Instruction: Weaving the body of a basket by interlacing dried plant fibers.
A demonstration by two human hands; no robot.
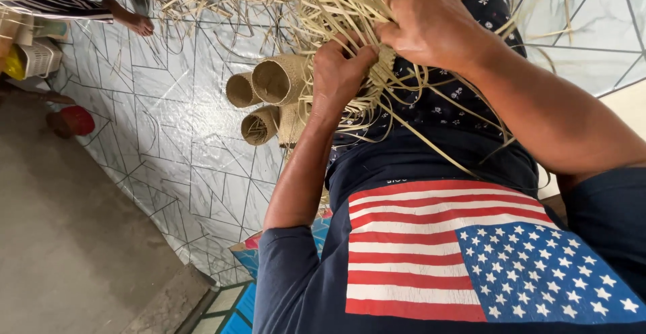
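My left hand (338,71) and my right hand (431,25) are both closed on a bundle of pale straw strips (343,4) held over my lap. The fingers pinch a partly woven piece (383,61) where the strips meet, and loose strands fan out to all sides. My lap is covered by dark floral cloth (437,105). Just left of my left hand, several small woven straw cups (269,81) lie on their sides on the floor mat, their mouths open toward me.
A glossy pale mat with a geometric line pattern (182,145) covers the floor. Another person's bare feet (131,21) rest on it at the top left. A white plastic basket (37,58) and a red round object (75,120) sit by the bare concrete (74,240).
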